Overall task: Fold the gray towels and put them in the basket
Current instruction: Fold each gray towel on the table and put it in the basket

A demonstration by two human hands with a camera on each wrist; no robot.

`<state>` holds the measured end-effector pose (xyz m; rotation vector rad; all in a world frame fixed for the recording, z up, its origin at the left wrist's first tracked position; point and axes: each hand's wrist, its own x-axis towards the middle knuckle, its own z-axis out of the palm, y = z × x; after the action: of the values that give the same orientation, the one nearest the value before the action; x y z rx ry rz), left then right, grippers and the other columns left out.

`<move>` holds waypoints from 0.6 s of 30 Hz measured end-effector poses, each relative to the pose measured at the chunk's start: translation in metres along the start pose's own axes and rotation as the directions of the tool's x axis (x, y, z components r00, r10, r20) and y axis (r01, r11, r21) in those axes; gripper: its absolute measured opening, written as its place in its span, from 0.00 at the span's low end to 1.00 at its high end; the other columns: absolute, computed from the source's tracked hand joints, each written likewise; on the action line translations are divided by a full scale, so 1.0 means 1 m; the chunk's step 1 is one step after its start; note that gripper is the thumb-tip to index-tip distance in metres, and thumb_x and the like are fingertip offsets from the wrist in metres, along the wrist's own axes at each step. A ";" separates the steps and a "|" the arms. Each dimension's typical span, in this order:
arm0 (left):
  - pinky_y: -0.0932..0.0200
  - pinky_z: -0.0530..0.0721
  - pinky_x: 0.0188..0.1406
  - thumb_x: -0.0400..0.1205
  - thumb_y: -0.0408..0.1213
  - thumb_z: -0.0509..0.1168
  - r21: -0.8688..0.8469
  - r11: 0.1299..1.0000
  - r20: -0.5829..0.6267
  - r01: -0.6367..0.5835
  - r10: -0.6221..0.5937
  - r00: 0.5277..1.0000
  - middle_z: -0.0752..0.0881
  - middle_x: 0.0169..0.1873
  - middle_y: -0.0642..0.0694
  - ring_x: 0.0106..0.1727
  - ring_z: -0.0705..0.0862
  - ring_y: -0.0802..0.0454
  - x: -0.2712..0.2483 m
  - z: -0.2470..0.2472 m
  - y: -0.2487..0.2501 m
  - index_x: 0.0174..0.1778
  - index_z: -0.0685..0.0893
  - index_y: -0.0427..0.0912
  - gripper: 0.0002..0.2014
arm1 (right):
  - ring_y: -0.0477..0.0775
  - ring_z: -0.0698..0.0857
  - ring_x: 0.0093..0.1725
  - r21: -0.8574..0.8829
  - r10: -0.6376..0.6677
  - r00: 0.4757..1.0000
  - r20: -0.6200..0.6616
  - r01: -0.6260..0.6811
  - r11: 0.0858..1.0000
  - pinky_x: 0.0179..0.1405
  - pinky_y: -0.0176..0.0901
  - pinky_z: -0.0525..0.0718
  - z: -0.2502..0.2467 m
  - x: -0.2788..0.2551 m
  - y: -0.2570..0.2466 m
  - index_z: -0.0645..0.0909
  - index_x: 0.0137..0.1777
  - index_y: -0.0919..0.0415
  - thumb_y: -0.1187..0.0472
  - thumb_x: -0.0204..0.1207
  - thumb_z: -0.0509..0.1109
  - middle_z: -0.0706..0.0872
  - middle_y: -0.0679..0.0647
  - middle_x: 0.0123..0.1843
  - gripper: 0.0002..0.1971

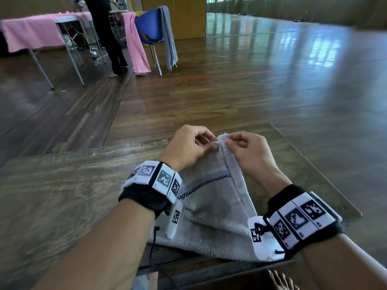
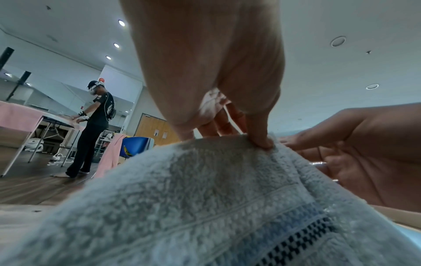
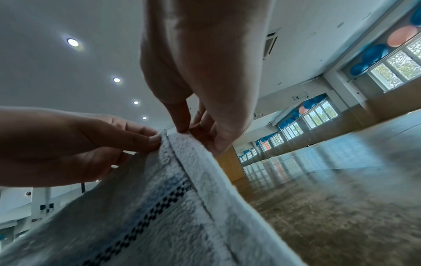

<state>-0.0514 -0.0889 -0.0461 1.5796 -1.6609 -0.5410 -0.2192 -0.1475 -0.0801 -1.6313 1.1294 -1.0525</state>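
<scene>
A gray towel (image 1: 211, 208) with a dark checkered stripe is lifted off the wooden table (image 1: 62, 185), its lower part draped over the table's near edge. My left hand (image 1: 193, 143) pinches the towel's top edge from the left. My right hand (image 1: 243, 147) pinches the same edge from the right, the two hands almost touching. In the left wrist view my left hand (image 2: 257, 138) pinches the towel (image 2: 193, 198). The right wrist view has my right hand (image 3: 189, 129) pinching the towel (image 3: 182, 198) rim. No basket is in view.
Another gray towel (image 1: 169, 36) hangs over a blue chair (image 1: 148, 26) across the floor. Pink cloths (image 1: 31, 32) cover folding tables at back left, where a person in black (image 1: 104, 32) stands. My bare foot (image 1: 280, 279) shows below the table edge.
</scene>
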 end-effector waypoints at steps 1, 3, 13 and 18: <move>0.68 0.83 0.36 0.77 0.42 0.78 -0.026 1.000 -0.003 0.008 -0.008 1.000 0.90 0.38 0.50 0.33 0.82 0.66 0.001 0.000 0.000 0.44 0.91 0.45 0.06 | 0.32 0.87 0.32 0.001 -0.002 1.000 -0.002 0.002 1.000 0.31 0.24 0.80 -0.001 0.000 0.000 0.86 0.42 0.49 0.62 0.80 0.76 0.91 0.38 0.32 0.08; 0.66 0.84 0.37 0.77 0.41 0.78 -0.066 0.998 0.000 0.016 -0.016 1.000 0.90 0.37 0.51 0.32 0.82 0.66 0.002 0.002 0.001 0.43 0.91 0.46 0.04 | 0.33 0.87 0.34 -0.012 -0.015 1.000 -0.017 0.015 1.000 0.33 0.26 0.81 -0.004 0.000 0.001 0.88 0.41 0.49 0.60 0.78 0.78 0.92 0.41 0.34 0.06; 0.69 0.80 0.34 0.73 0.43 0.80 -0.147 0.989 -0.119 0.035 -0.053 0.991 0.89 0.36 0.53 0.31 0.79 0.64 0.009 0.012 -0.002 0.40 0.93 0.52 0.04 | 0.39 0.89 0.34 0.066 0.019 0.998 0.054 -0.023 0.998 0.35 0.33 0.84 -0.007 -0.006 0.000 0.93 0.40 0.49 0.62 0.78 0.78 0.94 0.46 0.37 0.08; 0.68 0.80 0.33 0.73 0.43 0.80 -0.150 0.987 -0.118 0.059 -0.077 0.990 0.89 0.36 0.53 0.29 0.78 0.65 0.010 0.014 -0.002 0.40 0.93 0.51 0.04 | 0.40 0.89 0.35 0.108 0.073 0.996 0.041 -0.077 0.991 0.39 0.38 0.84 -0.010 -0.005 0.002 0.94 0.40 0.49 0.60 0.77 0.79 0.94 0.47 0.39 0.06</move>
<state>-0.0605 -0.1020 -0.0537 1.5356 -1.4464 -0.5755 -0.2304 -0.1450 -0.0805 -1.5050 1.0813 -1.0142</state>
